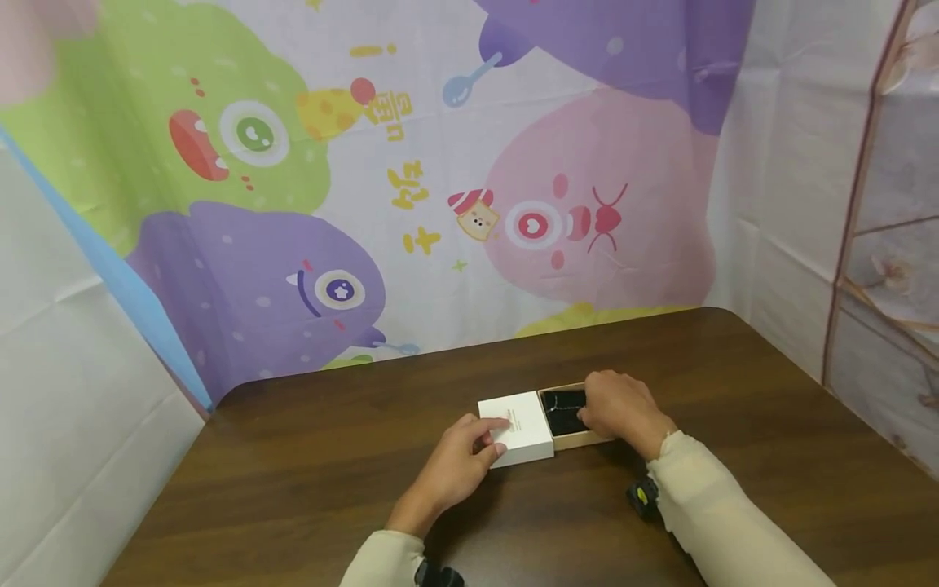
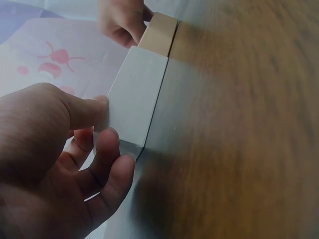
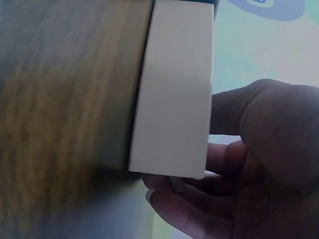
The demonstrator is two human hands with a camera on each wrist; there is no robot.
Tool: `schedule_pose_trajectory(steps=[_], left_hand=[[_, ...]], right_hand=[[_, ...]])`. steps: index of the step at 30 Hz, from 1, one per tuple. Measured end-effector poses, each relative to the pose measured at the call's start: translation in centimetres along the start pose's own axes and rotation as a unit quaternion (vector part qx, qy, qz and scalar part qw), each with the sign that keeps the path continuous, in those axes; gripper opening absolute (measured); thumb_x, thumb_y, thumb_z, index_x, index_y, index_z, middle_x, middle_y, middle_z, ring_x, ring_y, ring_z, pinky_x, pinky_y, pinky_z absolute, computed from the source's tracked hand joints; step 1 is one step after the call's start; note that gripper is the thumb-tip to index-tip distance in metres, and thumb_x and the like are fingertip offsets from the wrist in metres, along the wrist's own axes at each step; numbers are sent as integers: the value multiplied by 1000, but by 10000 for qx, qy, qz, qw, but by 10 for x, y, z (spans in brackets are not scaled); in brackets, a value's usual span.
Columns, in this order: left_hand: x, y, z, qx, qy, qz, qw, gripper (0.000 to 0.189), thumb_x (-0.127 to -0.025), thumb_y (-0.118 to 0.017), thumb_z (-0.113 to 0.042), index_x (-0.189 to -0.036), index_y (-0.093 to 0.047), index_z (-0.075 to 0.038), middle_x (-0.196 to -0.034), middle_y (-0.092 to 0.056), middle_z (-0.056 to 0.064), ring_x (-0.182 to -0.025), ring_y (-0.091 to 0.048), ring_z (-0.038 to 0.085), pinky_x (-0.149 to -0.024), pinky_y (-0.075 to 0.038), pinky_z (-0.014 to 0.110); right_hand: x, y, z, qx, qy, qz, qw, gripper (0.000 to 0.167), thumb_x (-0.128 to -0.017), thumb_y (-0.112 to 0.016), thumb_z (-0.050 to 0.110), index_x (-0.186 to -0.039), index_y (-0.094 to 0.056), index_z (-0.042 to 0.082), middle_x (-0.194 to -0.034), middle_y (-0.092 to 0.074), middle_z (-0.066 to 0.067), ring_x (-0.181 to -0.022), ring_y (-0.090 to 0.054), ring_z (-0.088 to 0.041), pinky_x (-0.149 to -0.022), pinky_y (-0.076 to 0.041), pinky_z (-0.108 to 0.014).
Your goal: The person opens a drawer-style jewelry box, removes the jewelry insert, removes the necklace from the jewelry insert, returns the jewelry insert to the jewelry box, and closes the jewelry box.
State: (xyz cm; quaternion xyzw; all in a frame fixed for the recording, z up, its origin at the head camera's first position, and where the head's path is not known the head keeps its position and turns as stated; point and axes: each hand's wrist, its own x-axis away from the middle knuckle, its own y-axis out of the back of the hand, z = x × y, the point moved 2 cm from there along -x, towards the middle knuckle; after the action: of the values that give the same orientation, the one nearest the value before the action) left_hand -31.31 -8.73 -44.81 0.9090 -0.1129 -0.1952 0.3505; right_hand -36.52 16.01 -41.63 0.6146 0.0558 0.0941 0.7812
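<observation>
A small drawer-style jewellery box lies on the table, partly slid apart. Its white outer sleeve is on the left, with faint lettering on top. From its right side juts the tan inner tray, lined with a black insert. A thin silver chain lies on that insert. My left hand holds the sleeve at its left end, index finger on top. My right hand grips the tray's right end, its thumb over the inside. In the right wrist view, fingers curl around the end of the tray wall.
The brown wooden table extends around the box. Behind it hangs a cartoon-printed cloth, and pale sheets hang at the sides. A black wrist device sits at the right sleeve cuff.
</observation>
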Motion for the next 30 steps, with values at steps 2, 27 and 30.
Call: schedule_pose_trajectory(steps=[2, 27, 30], left_hand=[[0, 0, 1, -11, 19, -17, 10000, 30, -93, -71, -9, -122, -72, -10, -84, -49, -3, -77, -47, 13, -68, -40, 26], [-4, 1, 0, -123, -122, -36, 9998, 29, -93, -71, -8, -122, -72, -9, -83, -48, -4, -76, -46, 12, -68, -40, 26], [-2, 0, 1, -89, -115, -9, 9999, 29, -92, -71, -7, -121, -72, -8, -83, -48, -4, -76, -46, 12, -69, -40, 26]], right_hand=[[1, 1, 1, -115, 26, -1, 9999, 31, -90, -71, 21, -63, -57, 12, -64, -47, -1, -55, -46, -19, -52, -41, -36], [3, 20, 4, -298, -171, -56, 9994, 32, -92, -71, 22, -64, -61, 10, -81, -56, -7, -66, -52, -23, -59, -45, -38], [4, 17, 5, -293, -97, -61, 9995, 31, -91, -72, 21, -65, -61, 10, -84, -57, -7, -67, -52, -23, -61, -46, -38]])
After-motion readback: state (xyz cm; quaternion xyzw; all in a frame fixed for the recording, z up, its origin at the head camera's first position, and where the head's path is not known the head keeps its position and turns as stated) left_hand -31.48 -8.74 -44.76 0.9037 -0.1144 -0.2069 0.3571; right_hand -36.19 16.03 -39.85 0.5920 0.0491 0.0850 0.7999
